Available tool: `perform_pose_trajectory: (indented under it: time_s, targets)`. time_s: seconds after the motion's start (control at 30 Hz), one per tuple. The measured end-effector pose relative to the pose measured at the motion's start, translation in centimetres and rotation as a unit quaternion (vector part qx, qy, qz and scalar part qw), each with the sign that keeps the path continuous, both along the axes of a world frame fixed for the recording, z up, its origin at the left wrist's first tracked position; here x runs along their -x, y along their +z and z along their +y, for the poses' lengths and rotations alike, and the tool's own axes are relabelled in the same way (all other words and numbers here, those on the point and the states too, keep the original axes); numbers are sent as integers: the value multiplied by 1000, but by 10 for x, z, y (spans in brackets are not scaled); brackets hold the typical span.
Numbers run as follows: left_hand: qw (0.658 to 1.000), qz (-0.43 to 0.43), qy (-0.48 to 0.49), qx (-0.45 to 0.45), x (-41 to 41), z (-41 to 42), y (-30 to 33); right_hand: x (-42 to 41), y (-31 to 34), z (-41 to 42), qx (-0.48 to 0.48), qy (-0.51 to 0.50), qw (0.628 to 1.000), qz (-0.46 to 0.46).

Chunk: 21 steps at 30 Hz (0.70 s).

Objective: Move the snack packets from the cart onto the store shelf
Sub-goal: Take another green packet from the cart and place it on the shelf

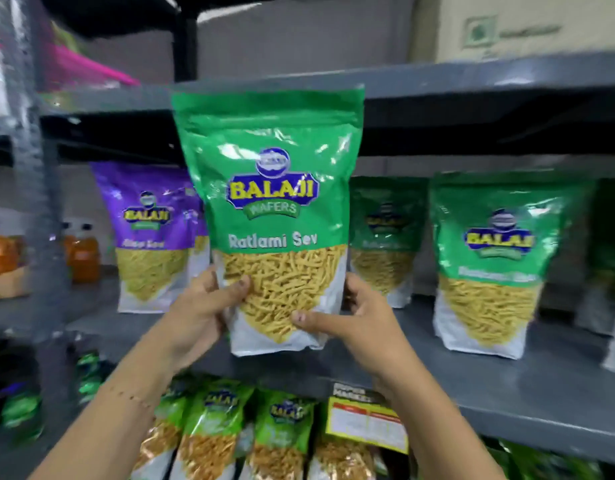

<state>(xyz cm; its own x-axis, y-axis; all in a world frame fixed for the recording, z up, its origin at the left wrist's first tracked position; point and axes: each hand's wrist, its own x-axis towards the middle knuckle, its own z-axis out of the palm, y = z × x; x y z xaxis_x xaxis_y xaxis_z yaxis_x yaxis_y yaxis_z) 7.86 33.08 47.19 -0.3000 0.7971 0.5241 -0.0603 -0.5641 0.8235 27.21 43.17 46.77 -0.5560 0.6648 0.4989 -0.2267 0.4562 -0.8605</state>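
I hold a green Ratlami Sev packet (271,202) upright at the front of the grey store shelf (506,386). My left hand (202,306) grips its lower left side, thumb on the front. My right hand (354,317) grips its lower right side. The packet's base hovers at or just above the shelf board; I cannot tell whether it touches. A purple packet (150,233) stands on the shelf to the left, behind. Two green packets (385,237) (489,261) stand to the right. The cart is out of view.
Several green packets (216,427) fill the shelf below, with a yellow price tag (366,426) hanging on the shelf edge. Orange bottles (84,254) stand on the rack at left. A cardboard box (524,26) sits on the top shelf.
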Motion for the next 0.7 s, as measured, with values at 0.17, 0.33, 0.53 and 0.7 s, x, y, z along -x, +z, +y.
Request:
perform_pose_trajectory:
  time_s: [0.17,0.33,0.53,0.7]
  targets:
    - [994,43,-58,88,-19,75,-2,-30,-12,56,22,-102,994,-35]
    - [989,31,-62,129,-28,122,-19,-40,-21,87,35,-167,979,-109]
    - [986,40,-74,145,-34,148,-15,-39,-14,98,50,-220,961,-159]
    - [985,44,-59,155,-31,154,-16,-35,-12,98,68,-239,954,-166]
